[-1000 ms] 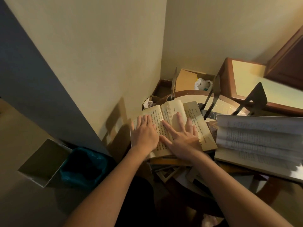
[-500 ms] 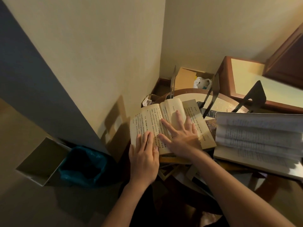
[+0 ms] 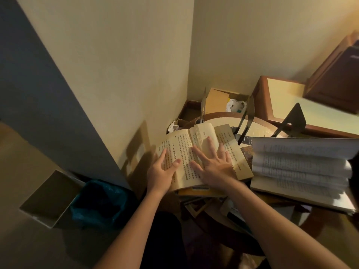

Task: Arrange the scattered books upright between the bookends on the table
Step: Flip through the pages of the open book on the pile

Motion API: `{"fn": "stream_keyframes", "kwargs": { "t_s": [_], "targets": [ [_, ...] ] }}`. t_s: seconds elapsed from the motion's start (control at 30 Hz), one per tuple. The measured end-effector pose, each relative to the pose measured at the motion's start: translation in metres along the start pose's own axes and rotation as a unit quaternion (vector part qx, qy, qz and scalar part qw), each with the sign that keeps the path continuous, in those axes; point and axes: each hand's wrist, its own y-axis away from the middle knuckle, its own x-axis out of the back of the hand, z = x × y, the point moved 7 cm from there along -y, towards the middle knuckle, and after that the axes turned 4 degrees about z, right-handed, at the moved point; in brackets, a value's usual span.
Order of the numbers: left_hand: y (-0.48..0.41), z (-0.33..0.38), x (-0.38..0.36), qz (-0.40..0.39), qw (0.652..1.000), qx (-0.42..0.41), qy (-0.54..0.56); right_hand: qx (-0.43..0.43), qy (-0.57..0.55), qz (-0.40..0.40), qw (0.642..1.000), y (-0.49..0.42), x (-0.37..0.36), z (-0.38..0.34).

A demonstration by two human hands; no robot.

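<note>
Head: open book (image 3: 178,144) flat, spine away; left hand (image 3: 160,172), right hand (image 3: 215,169) fingers (image 3: 210,145) spread on it.

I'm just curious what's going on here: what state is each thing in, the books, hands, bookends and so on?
yellowed book: lying open, pages up.
right hand: flat, fingers spread, pressing its pages.
left hand: on its left page, thumb on top; grip unclear.
white book: lying open, pages fanned.
bookends: upright, no book standing between them.
cardboard box: open.
bin: blue liner in, contents too dark to see.

Dim warm light, hard wall shadows, bent wide-angle edges, slight blur
</note>
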Motion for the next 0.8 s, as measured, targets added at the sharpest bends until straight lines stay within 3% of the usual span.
{"fn": "stream_keyframes", "kwargs": {
  "t_s": [0.17,0.3,0.4,0.67,0.8],
  "targets": [
    [-0.002,0.013,0.026,0.041,0.998,-0.046,0.005,-0.037,-0.135,0.036,0.989,0.01,0.007,0.005],
    [-0.01,0.007,0.026,-0.03,0.985,0.027,0.168,-0.078,-0.263,0.032,0.961,0.024,0.018,0.006],
    [-0.015,0.004,0.022,-0.072,0.976,0.055,0.198,-0.072,-0.313,0.044,0.946,0.03,0.028,0.008],
    [-0.015,0.025,0.031,-0.078,0.983,0.037,0.161,-0.035,-0.296,0.119,0.947,0.041,0.078,-0.018],
    [-0.014,0.034,0.034,-0.069,0.982,0.017,0.176,0.004,-0.329,0.088,0.94,0.048,0.095,-0.05]
  ]
}}
